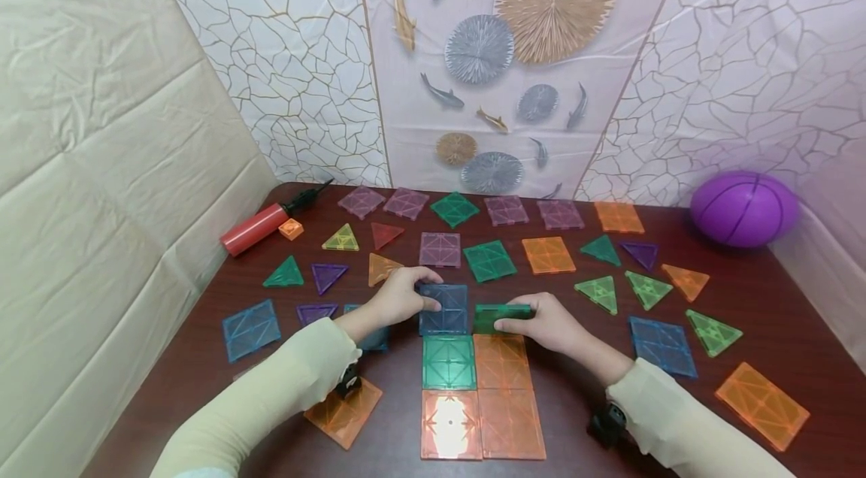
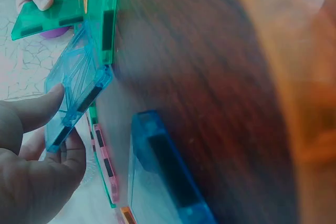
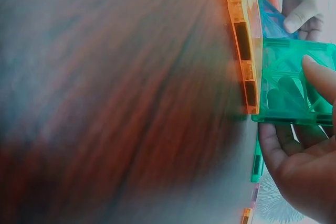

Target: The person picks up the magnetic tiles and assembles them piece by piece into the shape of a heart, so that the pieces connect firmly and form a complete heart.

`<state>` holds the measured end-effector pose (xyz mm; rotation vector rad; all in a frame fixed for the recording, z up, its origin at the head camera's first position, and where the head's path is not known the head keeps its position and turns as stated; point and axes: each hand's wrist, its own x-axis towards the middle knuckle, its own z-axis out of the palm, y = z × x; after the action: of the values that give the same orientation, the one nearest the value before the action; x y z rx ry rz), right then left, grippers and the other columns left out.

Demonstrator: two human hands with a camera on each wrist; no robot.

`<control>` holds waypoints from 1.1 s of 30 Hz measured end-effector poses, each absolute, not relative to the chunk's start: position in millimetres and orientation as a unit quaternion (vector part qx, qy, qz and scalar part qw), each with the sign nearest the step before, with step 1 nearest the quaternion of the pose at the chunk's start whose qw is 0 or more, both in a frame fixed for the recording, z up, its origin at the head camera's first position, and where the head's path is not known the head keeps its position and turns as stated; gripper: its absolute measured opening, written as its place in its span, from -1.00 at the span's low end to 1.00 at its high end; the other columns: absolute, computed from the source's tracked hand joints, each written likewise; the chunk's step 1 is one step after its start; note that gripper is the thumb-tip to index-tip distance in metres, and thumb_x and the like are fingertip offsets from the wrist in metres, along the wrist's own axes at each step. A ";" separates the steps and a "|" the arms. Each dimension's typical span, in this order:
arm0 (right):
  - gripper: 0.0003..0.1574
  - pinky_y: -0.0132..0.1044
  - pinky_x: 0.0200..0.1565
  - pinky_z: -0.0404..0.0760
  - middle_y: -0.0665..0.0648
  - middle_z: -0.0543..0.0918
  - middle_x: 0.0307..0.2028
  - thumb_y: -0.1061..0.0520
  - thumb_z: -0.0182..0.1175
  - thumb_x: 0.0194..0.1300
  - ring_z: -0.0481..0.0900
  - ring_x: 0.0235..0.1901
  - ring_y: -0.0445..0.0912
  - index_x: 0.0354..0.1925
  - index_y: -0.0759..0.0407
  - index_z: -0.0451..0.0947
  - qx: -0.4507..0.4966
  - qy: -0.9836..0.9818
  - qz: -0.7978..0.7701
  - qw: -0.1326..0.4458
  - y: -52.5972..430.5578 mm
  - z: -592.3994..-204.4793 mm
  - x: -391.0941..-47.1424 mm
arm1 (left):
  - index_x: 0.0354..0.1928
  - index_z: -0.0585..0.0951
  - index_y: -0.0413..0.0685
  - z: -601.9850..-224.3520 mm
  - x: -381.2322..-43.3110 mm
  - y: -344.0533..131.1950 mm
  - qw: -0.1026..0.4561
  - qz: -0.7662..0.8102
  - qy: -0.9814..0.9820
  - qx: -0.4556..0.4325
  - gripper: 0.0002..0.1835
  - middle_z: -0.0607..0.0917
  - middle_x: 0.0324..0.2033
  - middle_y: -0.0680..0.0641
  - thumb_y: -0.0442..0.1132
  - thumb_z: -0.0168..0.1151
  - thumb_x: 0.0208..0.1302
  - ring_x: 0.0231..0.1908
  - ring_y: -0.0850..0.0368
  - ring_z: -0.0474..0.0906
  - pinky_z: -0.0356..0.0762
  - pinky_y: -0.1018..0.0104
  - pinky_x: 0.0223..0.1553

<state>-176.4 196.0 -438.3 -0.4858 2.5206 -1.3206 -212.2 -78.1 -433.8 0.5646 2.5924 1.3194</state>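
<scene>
My left hand (image 1: pixel 401 296) pinches a translucent blue square magnetic tile (image 1: pixel 449 310) by its left side, thumb on one face and fingers behind. In the left wrist view that blue tile (image 2: pixel 79 85) leans at a slant, its lower edge against a flat green tile (image 1: pixel 449 362). My right hand (image 1: pixel 549 322) grips a green square tile (image 1: pixel 492 319), which stands about upright at the far edge of a flat orange tile (image 1: pixel 502 360). Nearer to me, two more orange tiles, the left one (image 1: pixel 440 424) and the right one (image 1: pixel 511 424), complete a flat two-by-two block.
Loose square and triangle tiles lie around, including a blue square (image 1: pixel 661 346), an orange square (image 1: pixel 762 406) and an orange square (image 1: pixel 343 412) under my left forearm. At the back stand a red hand pump (image 1: pixel 253 228) and a purple ball (image 1: pixel 744 209); a patterned cloth hangs behind.
</scene>
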 end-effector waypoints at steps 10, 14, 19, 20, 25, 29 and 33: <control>-0.63 -0.29 -0.37 0.54 0.06 0.73 -0.37 -0.02 0.37 0.18 0.55 -0.40 -0.10 -0.19 0.24 0.71 -0.166 0.865 -0.457 0.124 196.0 -438.5 -176.0 | -0.07 0.67 -0.12 -431.4 -201.7 -73.7 0.065 0.456 0.864 0.203 -0.70 0.68 -0.07 -0.08 -0.36 0.41 0.10 -0.07 0.03 0.58 0.57 0.19 -0.12; -0.63 -0.29 -0.38 0.54 0.06 0.73 -0.38 -0.02 0.37 0.18 0.54 -0.41 -0.10 -0.19 0.25 0.70 -0.167 0.865 -0.458 0.123 195.2 -437.6 -175.1 | -0.10 0.66 -0.09 -430.9 -197.8 -73.5 0.063 0.458 0.863 0.205 -0.72 0.67 -0.08 -0.05 -0.35 0.41 0.11 -0.04 0.03 0.57 0.55 0.15 -0.08; -0.65 -0.31 -0.40 0.52 0.05 0.72 -0.39 -0.01 0.36 0.19 0.52 -0.45 -0.12 -0.20 0.24 0.70 -0.174 0.863 -0.459 0.121 195.4 -437.4 -174.4 | -0.14 0.65 -0.06 -431.4 -191.6 -74.5 0.064 0.470 0.855 0.210 -0.76 0.67 -0.11 -0.03 -0.35 0.40 0.12 -0.05 0.05 0.55 0.53 0.14 -0.07; -0.66 -0.31 -0.40 0.52 0.05 0.72 -0.39 0.00 0.36 0.19 0.51 -0.45 -0.13 -0.20 0.24 0.70 -0.175 0.862 -0.460 0.121 195.4 -437.3 -174.3 | -0.15 0.65 -0.06 -431.4 -190.1 -74.6 0.064 0.473 0.853 0.212 -0.76 0.66 -0.11 -0.02 -0.35 0.40 0.12 -0.07 0.07 0.55 0.53 0.16 -0.08; -0.65 -0.31 -0.41 0.51 0.06 0.72 -0.38 0.00 0.36 0.19 0.51 -0.45 -0.13 -0.19 0.25 0.70 -0.175 0.861 -0.461 0.123 195.7 -436.6 -174.1 | -0.20 0.66 -0.07 -430.5 -184.0 -75.3 0.071 0.485 0.842 0.227 -0.82 0.68 -0.18 -0.01 -0.36 0.37 0.13 -0.24 0.15 0.54 0.53 0.28 -0.22; -0.63 -0.31 -0.42 0.50 0.06 0.72 -0.39 -0.01 0.36 0.19 0.51 -0.45 -0.13 -0.18 0.25 0.70 -0.171 0.863 -0.460 0.123 196.1 -436.3 -174.1 | -0.18 0.70 -0.10 -430.6 -182.0 -75.2 0.089 0.486 0.838 0.232 -0.83 0.72 -0.21 -0.04 -0.36 0.35 0.16 -0.27 0.16 0.56 0.55 0.30 -0.23; -0.64 -0.30 -0.41 0.50 0.05 0.72 -0.39 -0.01 0.36 0.19 0.51 -0.44 -0.13 -0.19 0.24 0.70 -0.173 0.863 -0.459 0.122 195.7 -436.7 -173.9 | -0.09 0.71 -0.16 -430.0 -180.3 -74.7 0.117 0.486 0.835 0.231 -0.77 0.73 -0.12 -0.09 -0.34 0.33 0.19 -0.08 0.07 0.61 0.58 0.23 -0.10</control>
<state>-173.9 195.7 -436.7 -0.5052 2.5177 -1.3390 -180.3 -74.7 -430.0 0.6751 2.4434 1.4233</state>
